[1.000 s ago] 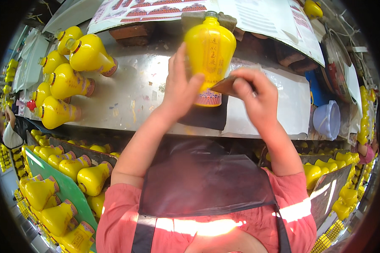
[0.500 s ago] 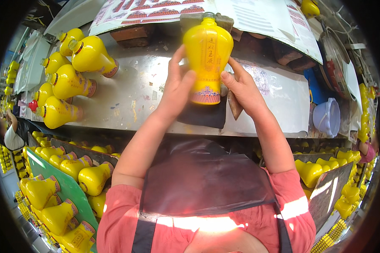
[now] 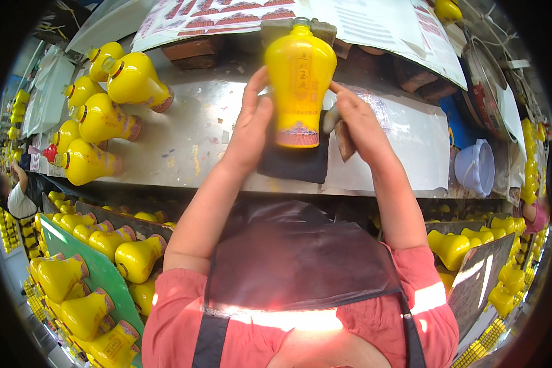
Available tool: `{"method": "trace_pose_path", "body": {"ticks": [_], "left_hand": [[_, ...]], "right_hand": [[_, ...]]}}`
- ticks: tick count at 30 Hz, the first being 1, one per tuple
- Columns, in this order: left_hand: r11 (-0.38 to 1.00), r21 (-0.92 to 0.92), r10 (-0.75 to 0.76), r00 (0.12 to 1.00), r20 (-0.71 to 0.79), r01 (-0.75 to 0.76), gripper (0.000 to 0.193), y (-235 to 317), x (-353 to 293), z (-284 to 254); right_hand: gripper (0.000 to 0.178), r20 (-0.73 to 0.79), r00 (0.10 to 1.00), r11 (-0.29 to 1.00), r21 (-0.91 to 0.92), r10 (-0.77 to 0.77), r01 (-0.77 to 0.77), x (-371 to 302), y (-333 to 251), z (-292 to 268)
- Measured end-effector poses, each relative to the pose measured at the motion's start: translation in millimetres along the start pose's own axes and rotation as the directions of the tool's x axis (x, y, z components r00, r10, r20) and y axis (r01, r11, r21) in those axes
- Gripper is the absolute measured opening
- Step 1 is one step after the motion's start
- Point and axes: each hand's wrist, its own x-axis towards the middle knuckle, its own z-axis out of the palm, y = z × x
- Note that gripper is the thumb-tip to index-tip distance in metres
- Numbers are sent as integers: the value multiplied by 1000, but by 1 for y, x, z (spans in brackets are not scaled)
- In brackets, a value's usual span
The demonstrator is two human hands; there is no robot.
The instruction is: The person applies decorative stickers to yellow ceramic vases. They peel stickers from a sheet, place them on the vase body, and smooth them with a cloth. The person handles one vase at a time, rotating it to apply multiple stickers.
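Note:
A glossy yellow bottle [image 3: 302,67] stands neck-up before me, broad at the shoulder, with dark lettering and a patterned blue-and-pink band at its base. My left hand [image 3: 251,122] is curved against its left side, thumb toward me, the fingertips partly behind it. From the right, my right hand [image 3: 359,122] holds the bottle's other side, its fingertips partly hidden. Under that palm shows a small tool with a brown wooden-looking part [image 3: 345,142] and a grey rounded end; its exact kind cannot be made out. A folded black cloth [image 3: 297,168] lies below the bottle.
Several yellow bottles [image 3: 104,119] lie or lean on the metal table's [image 3: 184,132] left. Printed sheets [image 3: 239,15] rest on a raised board over bricks [image 3: 193,52]. A lavender bucket [image 3: 474,170] stands right. More bottles [image 3: 89,316] fill racks either side. Other people are at the edges.
My right thumb has come off the bottle's front, and that hand has shifted slightly outward. The wooden-looking tool beneath it has moved up a little. The bottle stays almost in place.

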Motion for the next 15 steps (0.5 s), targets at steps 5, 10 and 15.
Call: {"method": "trace_pose_path", "body": {"ticks": [5,10,15], "left_hand": [[996,87,-13,999,30,10,77,4,-3,6],[991,131,18,999,29,-22,83,5,-1,11],[993,118,2,999,32,-6,83,7,-1,10]], "right_hand": [[25,-166,952,948,147,-257,281,-9,-12,2],[28,69,533,368,-649,-843,666,-10,-16,27],[33,-277,398,466,-707,-875,532,6,-27,28]]}}
